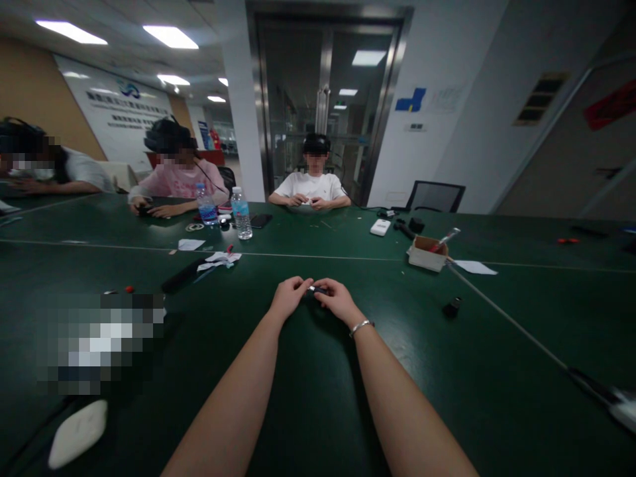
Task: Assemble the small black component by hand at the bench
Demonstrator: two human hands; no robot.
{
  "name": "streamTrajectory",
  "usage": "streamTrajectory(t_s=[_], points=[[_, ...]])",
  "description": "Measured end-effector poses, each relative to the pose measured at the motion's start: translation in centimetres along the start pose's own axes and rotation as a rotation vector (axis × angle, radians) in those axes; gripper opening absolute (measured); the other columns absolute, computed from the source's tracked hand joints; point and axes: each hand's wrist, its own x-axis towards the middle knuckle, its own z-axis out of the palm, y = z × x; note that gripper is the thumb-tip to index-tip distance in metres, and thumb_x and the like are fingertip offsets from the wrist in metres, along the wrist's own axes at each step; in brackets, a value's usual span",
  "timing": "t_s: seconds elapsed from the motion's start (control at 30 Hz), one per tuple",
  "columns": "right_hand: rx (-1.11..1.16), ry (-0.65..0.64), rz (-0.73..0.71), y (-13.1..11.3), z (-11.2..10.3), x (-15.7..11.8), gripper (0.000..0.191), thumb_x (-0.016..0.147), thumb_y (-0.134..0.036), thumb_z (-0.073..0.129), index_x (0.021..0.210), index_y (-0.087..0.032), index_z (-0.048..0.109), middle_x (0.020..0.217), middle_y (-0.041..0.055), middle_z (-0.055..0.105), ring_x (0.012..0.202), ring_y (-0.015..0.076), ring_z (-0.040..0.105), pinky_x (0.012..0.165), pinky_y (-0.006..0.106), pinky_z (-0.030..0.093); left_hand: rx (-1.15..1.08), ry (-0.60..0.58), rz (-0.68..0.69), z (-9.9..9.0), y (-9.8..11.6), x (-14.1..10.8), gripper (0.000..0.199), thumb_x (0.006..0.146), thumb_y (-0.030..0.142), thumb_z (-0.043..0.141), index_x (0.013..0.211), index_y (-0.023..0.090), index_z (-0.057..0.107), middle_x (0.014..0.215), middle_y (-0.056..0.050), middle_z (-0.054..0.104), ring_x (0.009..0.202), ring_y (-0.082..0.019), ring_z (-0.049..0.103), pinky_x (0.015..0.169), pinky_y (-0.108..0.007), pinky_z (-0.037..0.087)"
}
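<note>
A small dark object with a shiny silver end (318, 289) spans the gap between my two hands; its exact kind is too small to make out. My right hand (338, 299) is closed, pinching the dark part between thumb and fingers. At the silver end, the fingers of my left hand (291, 296) are pressed together in a pinch and hide the tip. Both hands are just above the dark green table (318, 397), and a silver bracelet (362, 328) circles my right wrist.
Right of my hands are a small black item (452, 307) and an open cardboard box (427, 256) with a pen-like stick. Crumpled paper (218, 260), water bottles (242, 215) and a white rounded case (79, 434) lie to the left. People in headsets sit across the table.
</note>
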Motion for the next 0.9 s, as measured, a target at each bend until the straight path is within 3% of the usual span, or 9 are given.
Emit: streamTrajectory(t_s=[0.1,0.17,0.27,0.4,0.57,0.77,0.9], points=[[0.0,-0.001,-0.003,0.09,-0.03,0.06,0.023,0.069,-0.021,0.064,0.092,-0.017,0.063,0.066,-0.0027,0.06,0.048,0.0073,0.05,0.045,0.02,0.041,0.017,0.009,-0.034,0.07,0.12,0.01,0.048,0.081,0.06,0.046,0.064,0.018,0.062,0.059,0.0,0.059,0.058,-0.014,0.052,0.056,-0.026,0.036],[0.02,0.015,0.002,0.29,-0.07,0.19,0.023,0.069,-0.021,0.064,0.092,-0.017,0.062,0.066,-0.0033,0.058,0.047,0.0069,0.05,0.044,0.02,0.04,-0.082,0.008,-0.024,0.05,0.14,0.07,0.041,0.083,0.054,0.046,0.076,0.018,0.065,0.07,-0.002,0.064,0.064,-0.015,0.056,0.058,-0.025,0.04],[0.057,0.037,0.023,0.62,-0.17,0.4,0.024,0.07,-0.022,0.063,0.093,-0.016,0.061,0.066,-0.0045,0.055,0.045,0.006,0.05,0.042,0.019,0.038,-0.301,-0.057,0.082,-0.13,0.17,0.16,0.031,0.079,0.041,0.057,0.1,0.019,0.064,0.096,-0.005,0.068,0.085,-0.016,0.062,0.072,-0.026,0.046],[0.067,0.021,0.04,0.79,-0.25,0.48,0.026,0.069,-0.023,0.064,0.094,-0.016,0.062,0.066,-0.0045,0.054,0.045,0.0056,0.05,0.042,0.019,0.037,-0.413,-0.164,0.13,-0.32,0.0,0.3,0.029,0.075,0.034,0.062,0.097,0.016,0.065,0.1,-0.008,0.069,0.096,-0.018,0.062,0.089,-0.031,0.045],[0.055,0.011,0.035,0.63,-0.14,0.33,0.025,0.068,-0.021,0.065,0.093,-0.016,0.062,0.066,-0.0034,0.057,0.046,0.0063,0.05,0.044,0.019,0.04,-0.258,-0.094,0.043,-0.07,-0.61,0.52,0.031,0.076,0.042,0.06,0.089,0.016,0.069,0.085,-0.006,0.07,0.08,-0.018,0.062,0.075,-0.028,0.046],[0.037,-0.005,0.0,0.44,-0.08,0.19,0.024,0.069,-0.02,0.064,0.092,-0.016,0.062,0.064,-0.004,0.057,0.047,0.007,0.051,0.045,0.02,0.041,-0.031,-0.036,0.005,0.02,-0.32,0.3,0.042,0.078,0.056,0.052,0.069,0.017,0.064,0.063,0.0,0.062,0.061,-0.014,0.053,0.058,-0.025,0.038],[0.039,0.005,0.004,0.67,-0.17,0.41,0.025,0.069,-0.022,0.064,0.093,-0.017,0.062,0.066,-0.0039,0.058,0.047,0.0067,0.052,0.045,0.02,0.041,-0.11,-0.022,0.01,-0.11,0.1,0.08,0.038,0.081,0.052,0.051,0.083,0.017,0.068,0.074,-0.003,0.066,0.067,-0.015,0.058,0.059,-0.026,0.042]])
